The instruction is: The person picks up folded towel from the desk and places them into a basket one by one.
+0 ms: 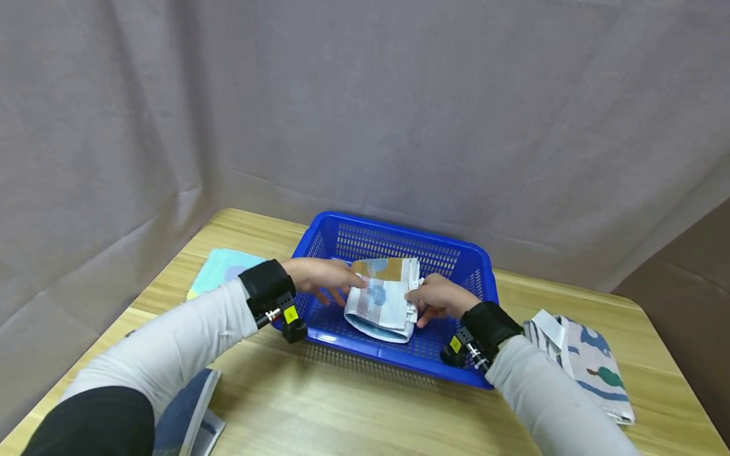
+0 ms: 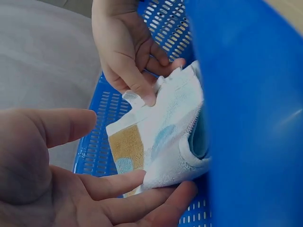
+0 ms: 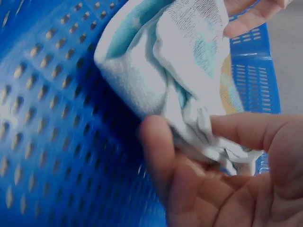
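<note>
A folded white towel (image 1: 381, 301) with brown and blue patches is inside the blue plastic basket (image 1: 399, 362). My right hand (image 1: 443, 296) pinches its right edge, thumb on top and fingers beneath, as the right wrist view shows. On the towel's left side is my left hand (image 1: 326, 278), thumb raised and fingers extended; in the left wrist view its fingertips (image 2: 182, 196) touch the towel's underside. The towel's rolled fold, with a teal inside, faces the basket's near wall.
A light teal folded towel (image 1: 219, 269) lies left of the basket. A patterned folded towel (image 1: 595, 367) with a white tag lies to the right. Dark blue cloth (image 1: 185, 411) sits at the front left, partly behind my sleeve. A grey curtain (image 1: 365, 114) hangs behind the wooden table (image 1: 319, 411).
</note>
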The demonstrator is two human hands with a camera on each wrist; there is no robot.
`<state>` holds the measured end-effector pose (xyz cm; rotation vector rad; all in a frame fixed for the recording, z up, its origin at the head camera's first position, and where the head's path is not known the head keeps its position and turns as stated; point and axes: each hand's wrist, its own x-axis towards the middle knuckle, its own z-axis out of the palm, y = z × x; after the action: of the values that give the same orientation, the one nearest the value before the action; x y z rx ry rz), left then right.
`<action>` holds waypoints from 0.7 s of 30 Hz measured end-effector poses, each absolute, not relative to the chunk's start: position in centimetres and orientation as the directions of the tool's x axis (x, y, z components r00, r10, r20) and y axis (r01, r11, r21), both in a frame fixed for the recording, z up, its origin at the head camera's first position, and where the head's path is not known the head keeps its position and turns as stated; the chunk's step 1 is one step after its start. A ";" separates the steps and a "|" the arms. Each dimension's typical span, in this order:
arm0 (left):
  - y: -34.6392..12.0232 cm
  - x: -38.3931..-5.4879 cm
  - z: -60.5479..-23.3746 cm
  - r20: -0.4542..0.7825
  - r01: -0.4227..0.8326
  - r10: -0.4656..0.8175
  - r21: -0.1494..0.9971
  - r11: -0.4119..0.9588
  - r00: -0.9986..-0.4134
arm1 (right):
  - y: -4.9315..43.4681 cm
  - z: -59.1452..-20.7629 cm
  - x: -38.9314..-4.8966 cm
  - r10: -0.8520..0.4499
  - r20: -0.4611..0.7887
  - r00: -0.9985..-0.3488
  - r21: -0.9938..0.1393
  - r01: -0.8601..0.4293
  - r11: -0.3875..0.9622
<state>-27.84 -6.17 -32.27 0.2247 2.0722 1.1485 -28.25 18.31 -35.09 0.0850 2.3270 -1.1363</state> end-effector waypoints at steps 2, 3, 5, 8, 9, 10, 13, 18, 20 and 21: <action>-5.9 -27.8 -32.4 -0.523 -0.175 0.488 0.787 0.592 -0.699 | 18.6 -35.5 -28.0 -0.150 -0.500 -0.853 -0.684 0.283 0.672; -5.7 -27.7 -32.4 -0.524 -0.163 0.496 0.783 0.600 -0.692 | 18.7 -35.7 -27.8 -0.139 -0.497 -0.857 -0.669 0.276 0.690; -5.4 -27.6 -32.6 -0.527 -0.142 0.511 0.777 0.613 -0.679 | 18.9 -36.0 -27.4 -0.126 -0.494 -0.861 -0.643 0.264 0.719; -5.1 -27.6 -32.8 -0.532 -0.124 0.527 0.772 0.623 -0.662 | 19.1 -36.0 -26.8 -0.111 -0.496 -0.861 -0.627 0.267 0.732; -5.0 -27.6 -32.9 -0.533 -0.120 0.532 0.771 0.625 -0.658 | 19.2 -35.9 -26.6 -0.106 -0.495 -0.862 -0.621 0.266 0.737; -5.0 -27.6 -32.8 -0.532 -0.115 0.535 0.772 0.625 -0.656 | 19.3 -35.7 -26.4 -0.104 -0.495 -0.863 -0.618 0.266 0.740; -5.0 -27.7 -32.6 -0.518 -0.089 0.556 0.778 0.622 -0.650 | 19.7 -34.8 -25.9 -0.092 -0.478 -0.873 -0.599 0.248 0.761; -5.3 -27.4 -32.0 -0.475 0.009 0.614 0.787 0.617 -0.630 | 21.0 -32.6 -25.3 -0.123 -0.403 -0.907 -0.614 0.168 0.771; -5.7 -27.0 -31.8 -0.453 0.053 0.637 0.788 0.613 -0.624 | 21.7 -31.5 -24.9 -0.138 -0.361 -0.922 -0.647 0.141 0.749; -6.1 -26.7 -31.7 -0.439 0.072 0.645 0.791 0.608 -0.626 | 22.1 -31.0 -24.8 -0.143 -0.336 -0.931 -0.658 0.123 0.743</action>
<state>-26.66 -6.13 -31.68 0.5628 2.0897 0.9855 -24.78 22.05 -31.00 -0.0155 2.5772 -1.0102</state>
